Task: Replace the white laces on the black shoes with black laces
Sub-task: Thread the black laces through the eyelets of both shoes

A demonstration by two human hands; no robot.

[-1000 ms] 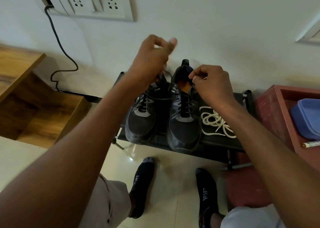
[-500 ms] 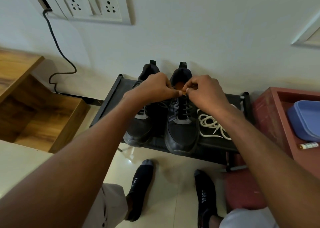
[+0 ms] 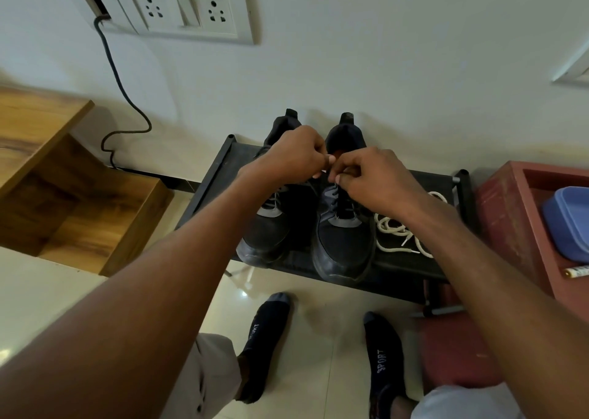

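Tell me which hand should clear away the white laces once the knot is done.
Right. The right hand works directly beside the white laces, which lie on the rack under that forearm. The left hand would likely have to cross both shoes.

We face a plain white wall (image 3: 382, 52) with a socket panel (image 3: 188, 7) at the far left, a black cable (image 3: 127, 100) trailing down from it. To our left stands a wooden step-shaped cabinet (image 3: 63, 189). The floor (image 3: 47, 291) is glossy cream tile, catching a small glint of light. A low black rack (image 3: 216, 163) stands against the wall; to its right, a red tray-like box (image 3: 510, 214) holds a blue container (image 3: 570, 221).
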